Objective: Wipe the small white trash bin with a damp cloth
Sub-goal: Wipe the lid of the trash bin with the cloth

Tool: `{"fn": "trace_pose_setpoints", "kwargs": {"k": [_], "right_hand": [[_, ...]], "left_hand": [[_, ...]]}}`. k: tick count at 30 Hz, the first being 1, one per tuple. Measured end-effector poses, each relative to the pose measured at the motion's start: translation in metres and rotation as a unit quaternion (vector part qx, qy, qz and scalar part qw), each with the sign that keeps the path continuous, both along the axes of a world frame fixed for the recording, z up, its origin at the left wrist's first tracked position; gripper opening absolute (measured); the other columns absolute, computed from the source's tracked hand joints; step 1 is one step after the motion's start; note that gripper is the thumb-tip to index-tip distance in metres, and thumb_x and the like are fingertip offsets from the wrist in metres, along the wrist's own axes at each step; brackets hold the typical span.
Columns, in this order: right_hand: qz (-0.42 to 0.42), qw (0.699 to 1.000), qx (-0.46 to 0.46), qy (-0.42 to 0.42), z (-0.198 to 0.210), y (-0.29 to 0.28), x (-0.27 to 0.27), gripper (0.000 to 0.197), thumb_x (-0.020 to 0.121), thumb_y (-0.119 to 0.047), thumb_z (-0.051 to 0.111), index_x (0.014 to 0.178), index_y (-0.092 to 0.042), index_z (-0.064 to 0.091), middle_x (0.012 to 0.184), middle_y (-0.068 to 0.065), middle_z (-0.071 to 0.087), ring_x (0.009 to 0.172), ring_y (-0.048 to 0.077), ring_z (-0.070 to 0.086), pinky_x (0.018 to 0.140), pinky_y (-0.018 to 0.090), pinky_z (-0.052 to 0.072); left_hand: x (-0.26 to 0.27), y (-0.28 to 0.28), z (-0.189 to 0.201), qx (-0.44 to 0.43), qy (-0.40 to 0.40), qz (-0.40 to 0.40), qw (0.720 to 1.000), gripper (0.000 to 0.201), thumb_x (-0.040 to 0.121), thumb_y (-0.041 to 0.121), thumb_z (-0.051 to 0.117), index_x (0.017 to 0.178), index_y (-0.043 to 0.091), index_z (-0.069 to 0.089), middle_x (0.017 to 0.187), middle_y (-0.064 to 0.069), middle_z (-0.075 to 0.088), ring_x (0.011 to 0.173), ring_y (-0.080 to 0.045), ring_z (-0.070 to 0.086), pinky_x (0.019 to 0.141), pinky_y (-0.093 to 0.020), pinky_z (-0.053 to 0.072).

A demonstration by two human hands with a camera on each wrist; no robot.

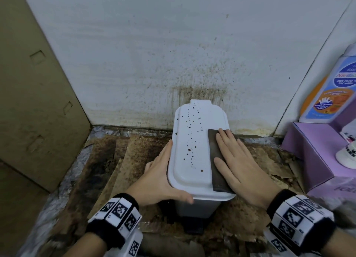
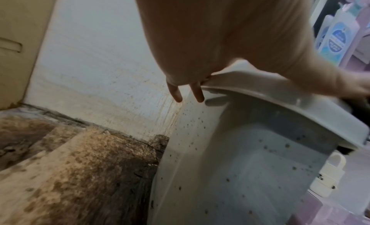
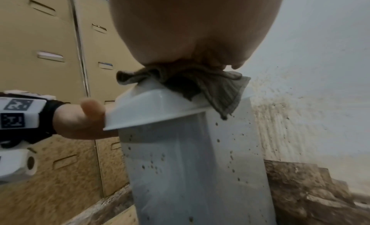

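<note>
The wall (image 1: 173,45) behind is white, streaked and spattered brown just above the bin (image 1: 198,204), which stands against it on stained, peeling cardboard (image 1: 119,160), between tan boxes (image 1: 28,83) on the left and a purple box (image 1: 312,154) with bottles on the right. The lid (image 1: 192,141) is dotted with dark spots down its middle, and the bin's sides are speckled too. The left hand (image 1: 163,176) braces the lid's left edge, fingers straight and thumb along the front rim. The right hand (image 1: 240,164) presses the dark cloth (image 1: 217,160) flat at the right edge, fingers extended. The wipe should go best with firm, overlapping strokes leftward across the spots, the left hand steadying the light bin.
</note>
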State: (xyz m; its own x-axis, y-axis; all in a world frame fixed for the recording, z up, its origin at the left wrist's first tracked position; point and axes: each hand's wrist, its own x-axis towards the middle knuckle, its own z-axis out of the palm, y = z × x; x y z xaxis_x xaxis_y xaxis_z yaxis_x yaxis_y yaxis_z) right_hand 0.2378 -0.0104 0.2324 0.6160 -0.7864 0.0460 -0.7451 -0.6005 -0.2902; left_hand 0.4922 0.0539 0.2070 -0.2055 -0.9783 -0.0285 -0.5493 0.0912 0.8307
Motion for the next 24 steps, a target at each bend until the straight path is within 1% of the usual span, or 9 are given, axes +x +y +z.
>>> {"fn": "trace_pose_setpoints", "kwargs": {"k": [3, 5, 9, 11, 14, 16, 19, 21, 24], "right_hand": [[-0.005, 1.0, 0.01, 0.019, 0.003, -0.001, 0.01, 0.075, 0.097, -0.058, 0.001, 0.159, -0.018, -0.012, 0.165, -0.007, -0.025, 0.148, 0.001, -0.028, 0.125, 0.027, -0.009], [-0.017, 0.999, 0.012, 0.034, 0.004, 0.001, 0.017, 0.079, 0.093, -0.058, -0.004, 0.159, -0.015, -0.012, 0.165, -0.002, -0.024, 0.149, 0.005, -0.027, 0.122, 0.024, -0.013], [-0.029, 0.997, -0.016, 0.069, 0.006, 0.003, 0.034, 0.082, 0.09, -0.054, -0.011, 0.159, -0.01, -0.009, 0.167, 0.005, -0.019, 0.153, 0.014, -0.02, 0.125, 0.031, -0.009], [-0.032, 0.996, -0.031, 0.079, 0.007, 0.005, 0.042, 0.083, 0.09, -0.052, -0.012, 0.159, -0.007, -0.006, 0.167, 0.009, -0.016, 0.154, 0.018, -0.017, 0.125, 0.034, -0.008], [-0.03, 0.996, -0.031, 0.073, 0.007, 0.009, 0.057, 0.078, 0.095, -0.047, -0.007, 0.159, -0.004, -0.003, 0.168, 0.014, -0.011, 0.155, 0.022, -0.012, 0.124, 0.034, -0.007], [-0.021, 0.997, -0.033, 0.072, 0.007, 0.011, 0.069, 0.073, 0.098, -0.044, -0.001, 0.159, -0.002, -0.002, 0.168, 0.015, -0.009, 0.156, 0.024, -0.01, 0.124, 0.035, -0.006], [-0.013, 0.997, -0.029, 0.071, 0.008, 0.013, 0.085, 0.072, 0.099, -0.042, 0.003, 0.159, -0.002, 0.0, 0.168, 0.016, -0.007, 0.156, 0.024, -0.009, 0.126, 0.036, -0.005], [-0.011, 0.998, -0.029, 0.061, 0.007, 0.013, 0.093, 0.072, 0.099, -0.042, 0.003, 0.159, -0.002, 0.0, 0.168, 0.016, -0.007, 0.156, 0.024, -0.009, 0.126, 0.037, -0.005], [-0.005, 0.998, -0.033, 0.048, 0.004, 0.013, 0.104, 0.08, 0.092, -0.044, -0.007, 0.159, -0.001, 0.001, 0.168, 0.017, -0.005, 0.156, 0.025, -0.008, 0.126, 0.038, -0.004]], "left_hand": [[0.004, 0.0, 0.001, -0.011, -0.037, 0.006, 0.999, 0.141, 0.053, 0.068, 0.089, 0.147, 0.066, -0.016, 0.157, 0.046, -0.006, 0.15, 0.001, 0.005, 0.12, -0.048, 0.01], [0.0, 0.001, -0.001, -0.014, -0.058, 0.01, 0.998, 0.143, 0.054, 0.069, 0.088, 0.147, 0.063, -0.02, 0.157, 0.045, -0.009, 0.146, 0.002, 0.007, 0.115, -0.044, 0.011], [-0.002, 0.0, 0.0, -0.022, -0.059, 0.006, 0.998, 0.144, 0.055, 0.066, 0.09, 0.149, 0.06, -0.02, 0.153, 0.048, 0.005, 0.14, -0.007, 0.025, 0.114, -0.044, 0.017], [0.001, -0.001, -0.002, -0.016, -0.062, 0.005, 0.998, 0.146, 0.055, 0.064, 0.09, 0.15, 0.058, -0.02, 0.149, 0.047, 0.012, 0.136, -0.008, 0.029, 0.115, -0.044, 0.017], [0.005, -0.003, -0.006, -0.001, -0.067, -0.003, 0.998, 0.148, 0.055, 0.066, 0.089, 0.15, 0.056, -0.023, 0.143, 0.052, 0.008, 0.136, -0.007, 0.027, 0.112, -0.039, 0.016], [0.005, -0.004, -0.007, 0.005, -0.072, -0.003, 0.997, 0.151, 0.053, 0.067, 0.089, 0.152, 0.052, -0.024, 0.145, 0.047, 0.01, 0.134, -0.008, 0.027, 0.113, -0.037, 0.017], [0.004, -0.004, -0.008, 0.012, -0.08, 0.013, 0.997, 0.155, 0.048, 0.069, 0.085, 0.155, 0.044, -0.023, 0.146, 0.031, 0.026, 0.127, -0.003, 0.027, 0.11, -0.032, 0.019], [0.004, -0.003, -0.009, 0.009, -0.076, 0.019, 0.997, 0.154, 0.046, 0.068, 0.082, 0.156, 0.043, -0.023, 0.141, 0.036, 0.025, 0.122, 0.005, 0.025, 0.107, -0.029, 0.018], [0.005, -0.003, -0.011, 0.006, -0.077, 0.022, 0.997, 0.156, 0.047, 0.067, 0.085, 0.156, 0.04, -0.023, 0.141, 0.038, 0.019, 0.124, 0.011, 0.019, 0.106, -0.025, 0.014]]}}
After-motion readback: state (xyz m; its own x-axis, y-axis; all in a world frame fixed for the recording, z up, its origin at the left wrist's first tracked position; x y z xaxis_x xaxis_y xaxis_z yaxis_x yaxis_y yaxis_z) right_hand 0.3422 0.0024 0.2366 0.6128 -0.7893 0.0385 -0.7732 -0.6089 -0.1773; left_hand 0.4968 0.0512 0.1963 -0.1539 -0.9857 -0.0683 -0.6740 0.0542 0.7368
